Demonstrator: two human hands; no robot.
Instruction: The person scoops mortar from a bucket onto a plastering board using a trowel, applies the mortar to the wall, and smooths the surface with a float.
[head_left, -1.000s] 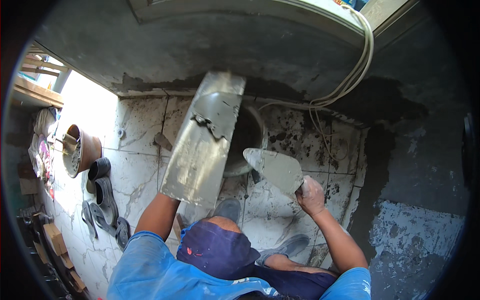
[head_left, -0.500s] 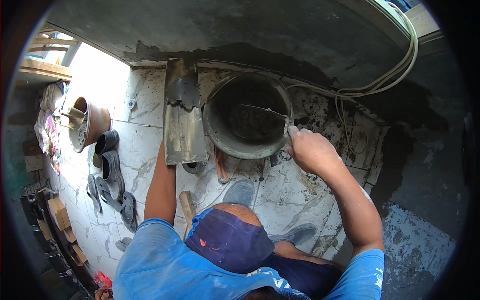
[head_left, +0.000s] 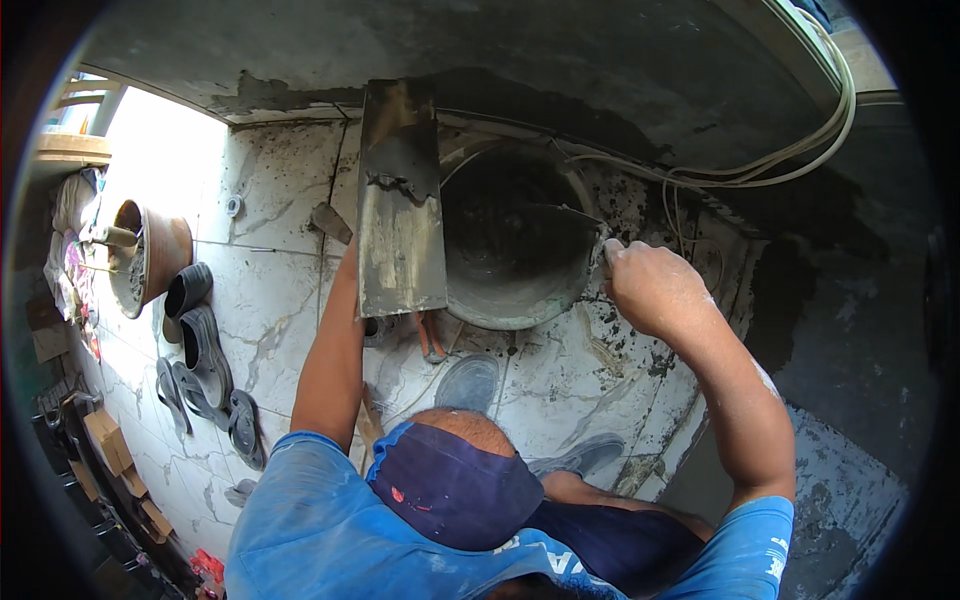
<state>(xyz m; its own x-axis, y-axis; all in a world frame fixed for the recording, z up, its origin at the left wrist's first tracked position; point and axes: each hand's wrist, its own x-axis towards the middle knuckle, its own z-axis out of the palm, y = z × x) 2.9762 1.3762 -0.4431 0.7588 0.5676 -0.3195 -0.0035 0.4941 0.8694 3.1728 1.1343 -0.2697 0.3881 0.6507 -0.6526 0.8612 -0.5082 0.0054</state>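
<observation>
A long flat metal mortar board point(head_left: 400, 200), smeared with grey mortar, is held level just left of a round dark bucket point(head_left: 520, 318). My left forearm point(head_left: 335, 350) runs up under the board, and my left hand is hidden beneath it. My right hand point(head_left: 650, 290) is at the bucket's right rim, closed on a trowel handle. The thin trowel blade point(head_left: 575, 215) reaches into the bucket, whose inside is dark with wet mortar.
A grey plastered wall point(head_left: 600, 80) rises behind the bucket, with white cables point(head_left: 780, 165) looping along its foot. The marble-patterned tile floor point(head_left: 270, 300) holds a mortar-filled pan point(head_left: 140, 255), several sandals point(head_left: 200, 350) and orange-handled pliers point(head_left: 430, 335).
The board has swung from a tilt over the bucket to level at its left. My right hand has carried the trowel from above the floor into the bucket.
</observation>
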